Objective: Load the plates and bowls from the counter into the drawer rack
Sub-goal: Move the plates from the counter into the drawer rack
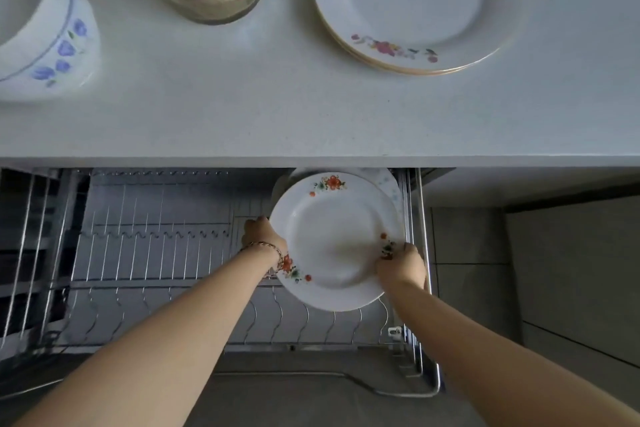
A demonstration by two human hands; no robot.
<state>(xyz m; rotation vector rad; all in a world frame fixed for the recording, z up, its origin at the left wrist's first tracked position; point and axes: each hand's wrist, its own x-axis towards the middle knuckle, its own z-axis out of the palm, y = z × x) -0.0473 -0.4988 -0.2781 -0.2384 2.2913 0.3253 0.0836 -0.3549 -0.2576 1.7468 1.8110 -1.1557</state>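
Below the white tabletop [277, 107], a pulled-out wire drawer rack [156, 253] fills the cabinet opening above grey floor tiles. Both hands hold one orange-flowered plate [334, 243] over the rack's right end: left hand [263, 236] and right hand [401, 267] each have their grip clenched on its rim. Stacked plates [415, 7] and bowls [45, 28] sit on the tabletop.
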